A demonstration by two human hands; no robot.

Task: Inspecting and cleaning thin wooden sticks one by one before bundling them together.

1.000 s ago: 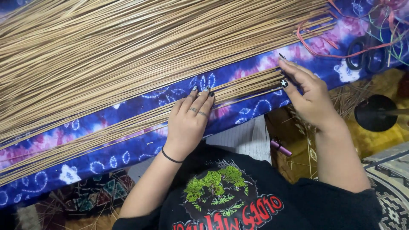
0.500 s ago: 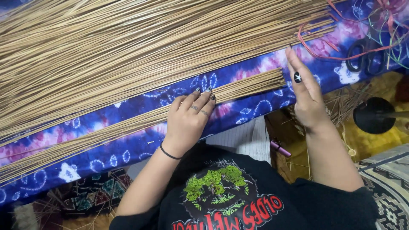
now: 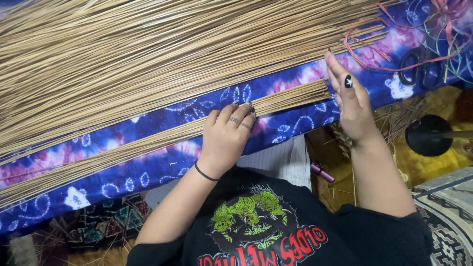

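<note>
Left hand (image 3: pixel 227 140) lies flat, fingers together, pressing the narrow bundle of straw sticks (image 3: pixel 162 140) onto the tie-dyed cloth (image 3: pixel 148 170) near its front edge. Right hand (image 3: pixel 351 101), open and flat, butts the bundle's end.

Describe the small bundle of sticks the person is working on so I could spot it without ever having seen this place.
Find the blue and purple tie-dye cloth spread across the scene, with a wide mass of thin tan sticks on its far side. Nearer the person lies a narrow bundle running aslant, apart from that mass. The left hand presses on it and the right hand stands flat against its squared-off end.
</note>
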